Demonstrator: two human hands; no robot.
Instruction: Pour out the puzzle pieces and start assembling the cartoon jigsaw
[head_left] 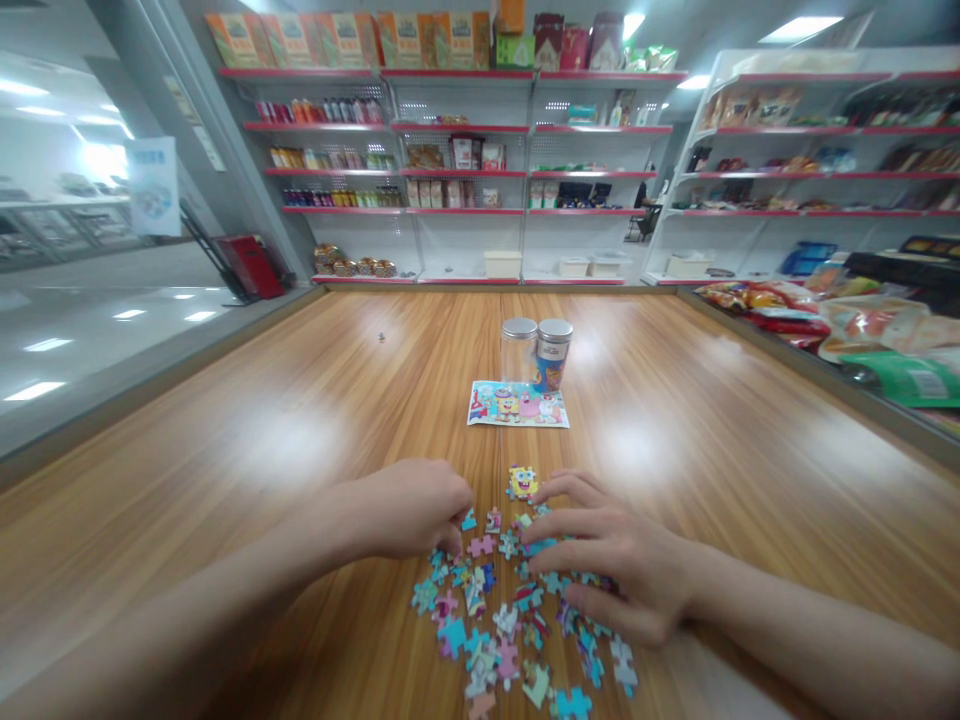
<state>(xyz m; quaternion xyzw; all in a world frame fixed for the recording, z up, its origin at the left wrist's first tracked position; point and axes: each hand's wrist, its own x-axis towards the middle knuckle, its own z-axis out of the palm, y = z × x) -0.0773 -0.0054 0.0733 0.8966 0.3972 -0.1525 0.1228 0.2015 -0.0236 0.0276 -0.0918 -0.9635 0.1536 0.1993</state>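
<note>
Two jars (553,358) behind puzzle pieces (480,600); left hand (420,515) pinches one, right hand (615,570) spread

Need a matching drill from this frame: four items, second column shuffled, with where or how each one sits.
Column 1
1. left hand
2. right hand
3. picture card
4. lidded jars

Column 2
A. upright, side by side, just behind the card
B. fingers spread over the puzzle pieces
C. flat on the wooden table, beyond the pieces
D. fingers curled, at the pile's upper left edge

Pairs: 1-D, 2-B, 3-C, 4-A
</note>
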